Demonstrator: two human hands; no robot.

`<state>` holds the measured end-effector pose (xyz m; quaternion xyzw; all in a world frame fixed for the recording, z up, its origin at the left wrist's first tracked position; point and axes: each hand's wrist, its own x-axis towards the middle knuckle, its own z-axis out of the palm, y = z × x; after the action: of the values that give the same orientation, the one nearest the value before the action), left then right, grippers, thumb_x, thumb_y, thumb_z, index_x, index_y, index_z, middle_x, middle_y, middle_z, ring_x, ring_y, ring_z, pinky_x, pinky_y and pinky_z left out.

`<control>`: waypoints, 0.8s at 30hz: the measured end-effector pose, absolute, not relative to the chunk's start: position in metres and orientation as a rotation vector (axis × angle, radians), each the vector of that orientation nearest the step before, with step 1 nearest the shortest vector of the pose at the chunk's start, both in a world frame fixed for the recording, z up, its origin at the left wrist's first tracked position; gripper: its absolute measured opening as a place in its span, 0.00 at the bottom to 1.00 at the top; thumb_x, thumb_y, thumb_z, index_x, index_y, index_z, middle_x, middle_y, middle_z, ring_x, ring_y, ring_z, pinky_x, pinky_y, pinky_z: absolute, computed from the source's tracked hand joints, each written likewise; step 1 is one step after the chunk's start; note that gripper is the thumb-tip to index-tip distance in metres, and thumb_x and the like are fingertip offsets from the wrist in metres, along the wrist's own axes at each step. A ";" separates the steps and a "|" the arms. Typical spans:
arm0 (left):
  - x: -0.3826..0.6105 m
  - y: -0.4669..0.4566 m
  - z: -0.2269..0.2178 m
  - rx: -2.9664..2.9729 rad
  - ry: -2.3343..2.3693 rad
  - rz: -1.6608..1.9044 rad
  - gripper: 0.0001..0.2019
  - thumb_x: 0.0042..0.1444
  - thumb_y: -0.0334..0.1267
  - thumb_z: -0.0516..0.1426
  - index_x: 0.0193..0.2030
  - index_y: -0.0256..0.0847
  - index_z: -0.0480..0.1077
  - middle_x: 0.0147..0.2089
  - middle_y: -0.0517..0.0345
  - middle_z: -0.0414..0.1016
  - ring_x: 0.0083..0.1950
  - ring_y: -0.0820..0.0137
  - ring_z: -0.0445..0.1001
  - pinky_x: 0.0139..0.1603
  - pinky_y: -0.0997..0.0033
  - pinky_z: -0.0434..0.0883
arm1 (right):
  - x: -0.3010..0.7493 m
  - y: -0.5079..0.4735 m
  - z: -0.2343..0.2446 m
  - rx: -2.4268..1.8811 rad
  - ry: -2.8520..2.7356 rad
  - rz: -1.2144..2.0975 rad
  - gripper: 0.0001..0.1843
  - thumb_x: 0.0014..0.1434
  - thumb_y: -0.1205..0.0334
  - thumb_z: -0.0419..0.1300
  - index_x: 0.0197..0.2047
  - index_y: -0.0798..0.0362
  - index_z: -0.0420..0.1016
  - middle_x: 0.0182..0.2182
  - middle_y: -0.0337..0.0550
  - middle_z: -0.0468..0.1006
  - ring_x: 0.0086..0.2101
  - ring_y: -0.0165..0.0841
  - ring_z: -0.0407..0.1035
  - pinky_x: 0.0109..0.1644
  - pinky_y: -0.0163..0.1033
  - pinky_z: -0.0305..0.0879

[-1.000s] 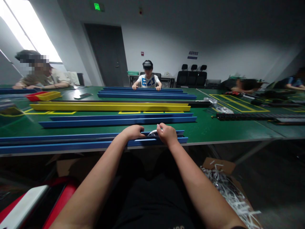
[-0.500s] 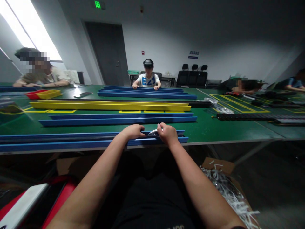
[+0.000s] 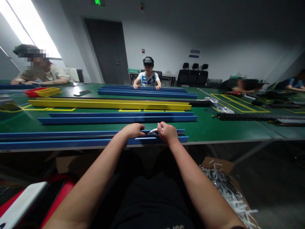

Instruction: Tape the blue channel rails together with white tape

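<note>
A long blue channel (image 3: 90, 140) lies along the near table edge, with a dark strip running inside it. My left hand (image 3: 133, 129) is over the channel, fingers curled down into it and partly hidden; whatever they hold does not show. Just to its right, my right hand (image 3: 167, 131) is closed in a pinch on a white strip (image 3: 152, 130). From those fingers the strip curves down into the channel between my hands.
Beyond lie more blue channels (image 3: 119, 120), yellow channels (image 3: 109, 104) and far blue channels (image 3: 147, 93). Red and yellow trays (image 3: 49, 92) stand at left. A carton of white paper strips (image 3: 228, 187) is below right. Co-workers sit around the green table (image 3: 205, 127).
The view has tilted very slightly. Both my hands keep almost the same place and grip on the blue channel and white strip. The person opposite has shifted a little.
</note>
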<state>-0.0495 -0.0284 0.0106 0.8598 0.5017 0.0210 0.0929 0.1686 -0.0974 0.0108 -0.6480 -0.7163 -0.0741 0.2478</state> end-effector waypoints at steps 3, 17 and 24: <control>-0.049 -0.027 0.009 2.570 1.485 0.054 0.18 0.48 0.57 0.56 0.37 0.46 0.73 0.35 0.56 0.78 0.35 0.65 0.73 0.30 0.69 0.60 | 0.169 -0.097 0.010 -1.764 -1.955 -0.201 0.25 0.69 0.48 0.41 0.38 0.48 0.76 0.32 0.42 0.80 0.32 0.33 0.71 0.32 0.36 0.48; -0.049 -0.027 0.009 2.555 1.502 0.040 0.18 0.48 0.56 0.56 0.39 0.46 0.74 0.35 0.56 0.78 0.35 0.64 0.72 0.30 0.69 0.60 | 0.168 -0.098 0.011 -1.766 -1.955 -0.197 0.25 0.69 0.48 0.41 0.38 0.48 0.76 0.33 0.42 0.80 0.32 0.32 0.71 0.33 0.35 0.48; -0.051 -0.025 0.007 2.578 1.455 0.075 0.17 0.47 0.55 0.57 0.36 0.46 0.72 0.32 0.58 0.76 0.32 0.66 0.70 0.28 0.69 0.58 | 0.169 -0.098 0.010 -1.735 -1.963 -0.216 0.24 0.69 0.48 0.41 0.37 0.48 0.76 0.32 0.41 0.80 0.31 0.32 0.70 0.32 0.36 0.46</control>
<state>-0.0509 -0.0248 0.0073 0.8670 0.4895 0.0252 0.0901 0.1689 -0.0978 0.0096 -0.6385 -0.7223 -0.0794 0.2538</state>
